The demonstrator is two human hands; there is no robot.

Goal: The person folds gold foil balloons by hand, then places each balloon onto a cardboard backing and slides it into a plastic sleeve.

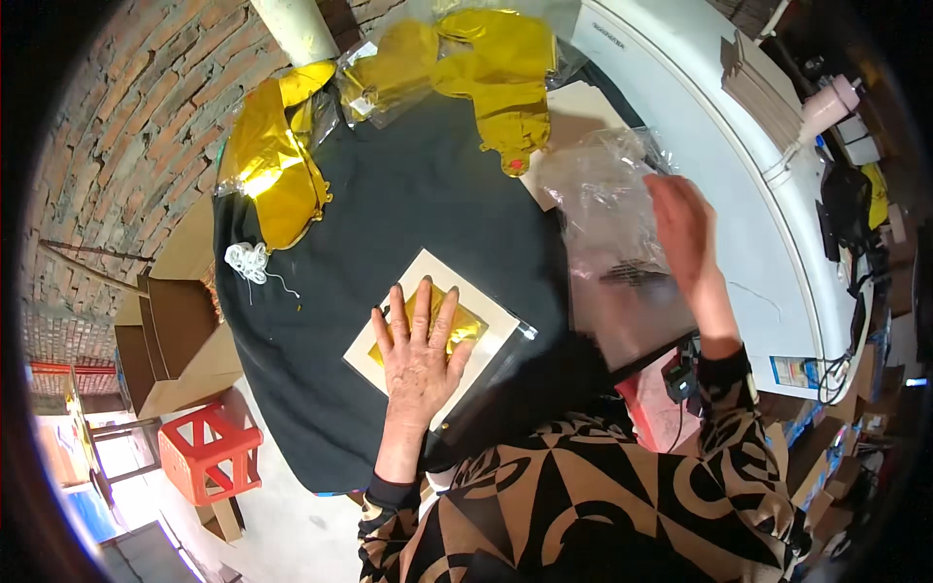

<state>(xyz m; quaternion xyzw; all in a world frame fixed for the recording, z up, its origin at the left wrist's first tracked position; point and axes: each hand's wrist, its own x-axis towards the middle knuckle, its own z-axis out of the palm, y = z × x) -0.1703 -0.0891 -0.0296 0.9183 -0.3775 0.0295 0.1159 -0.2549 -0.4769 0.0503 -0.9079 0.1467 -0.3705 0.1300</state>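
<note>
My left hand [420, 355] lies flat with its fingers spread, pressing on a folded gold foil balloon [467, 328]. Under the balloon is a square cream card [498, 313], which seems to be in a clear sleeve. To the right, my right hand [683, 228] is at the edge of a crumpled pile of clear plastic bags [604, 199]. Its fingers are bent close together against the plastic and slightly blurred; the thumb is hidden. It appears to pinch a bag.
Gold foil balloons [498, 63] lie along the far side of the black cloth [389, 204], with another [282, 165] at the far left. White string [247, 260] is bundled nearby. A white appliance [719, 126] borders the right; a red stool [210, 452] and cardboard box [180, 325] stand left.
</note>
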